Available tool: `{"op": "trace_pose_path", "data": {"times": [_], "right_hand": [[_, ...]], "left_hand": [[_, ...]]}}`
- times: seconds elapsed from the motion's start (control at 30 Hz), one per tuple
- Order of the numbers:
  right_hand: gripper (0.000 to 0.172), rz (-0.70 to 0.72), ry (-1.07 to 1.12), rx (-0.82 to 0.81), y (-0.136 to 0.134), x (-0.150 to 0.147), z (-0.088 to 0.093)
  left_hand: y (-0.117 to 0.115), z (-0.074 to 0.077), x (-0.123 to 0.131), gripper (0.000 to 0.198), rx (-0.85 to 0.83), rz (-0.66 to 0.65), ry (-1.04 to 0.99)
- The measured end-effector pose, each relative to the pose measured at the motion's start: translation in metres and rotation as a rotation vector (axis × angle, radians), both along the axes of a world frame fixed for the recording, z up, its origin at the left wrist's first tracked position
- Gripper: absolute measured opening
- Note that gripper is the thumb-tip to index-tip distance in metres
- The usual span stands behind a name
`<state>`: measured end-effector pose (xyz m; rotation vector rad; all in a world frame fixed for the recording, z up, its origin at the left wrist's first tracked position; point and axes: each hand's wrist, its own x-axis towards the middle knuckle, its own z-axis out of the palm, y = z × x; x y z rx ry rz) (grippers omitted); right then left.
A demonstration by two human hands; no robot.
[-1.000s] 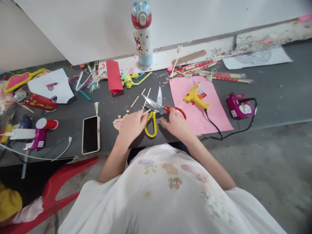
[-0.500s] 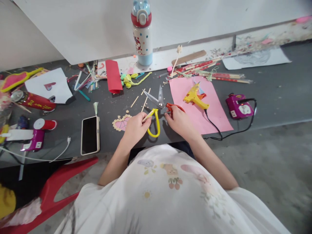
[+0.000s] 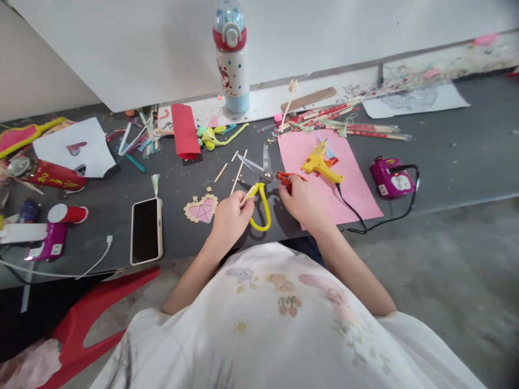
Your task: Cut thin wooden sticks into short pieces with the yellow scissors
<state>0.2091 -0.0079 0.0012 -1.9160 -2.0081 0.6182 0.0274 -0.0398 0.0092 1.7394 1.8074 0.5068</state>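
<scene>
My left hand [image 3: 233, 216] is closed on a short wooden stick [image 3: 246, 195], its fingers against the yellow handles of the scissors [image 3: 264, 208]. The scissors are spread wide, blades pointing away from me. My right hand [image 3: 298, 197] is closed on red-handled pliers [image 3: 288, 177]; their jaws are hard to make out beside the scissors' pivot. Left of my left hand lies a pink heart [image 3: 201, 209] edged with small pale wooden pieces. Thin wooden sticks [image 3: 239, 172] lie just past the scissors.
A yellow glue gun [image 3: 322, 165] rests on pink paper [image 3: 357, 200], its cord running to a purple power block [image 3: 391, 178]. A phone [image 3: 146, 231] lies at left. Behind stand a water bottle [image 3: 232, 70] and a red paper piece [image 3: 185, 132]. A red can [image 3: 52, 174] lies far left.
The view has shifted slightly, so the table's things sit a little lower and further left. Both hands have edged right, and the scissors' yellow loop too; more of the heart shows.
</scene>
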Motion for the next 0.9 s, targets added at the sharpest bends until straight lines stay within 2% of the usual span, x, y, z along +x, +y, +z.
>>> {"op": "trace_pose_path", "data": {"times": [0.17,0.4,0.6,0.77,0.9], "right_hand": [[0.028,-0.031,-0.059,0.036,0.007,0.01,-0.002],[0.029,-0.041,-0.139,0.092,0.035,0.045,0.002],[0.032,-0.072,-0.287,0.095,0.067,0.083,0.003],[0.031,-0.112,-0.409,0.076,0.091,0.102,0.001],[0.029,-0.118,-0.497,0.066,0.103,0.105,0.001]], "left_hand": [[0.011,0.002,0.01,0.026,0.009,-0.029,0.049],[0.046,0.005,0.039,0.021,0.108,-0.22,0.133],[0.095,-0.006,0.074,0.023,0.159,-0.368,0.164],[0.131,-0.018,0.102,0.023,0.122,-0.4,0.233],[0.146,-0.026,0.113,0.027,0.084,-0.402,0.281]]}}
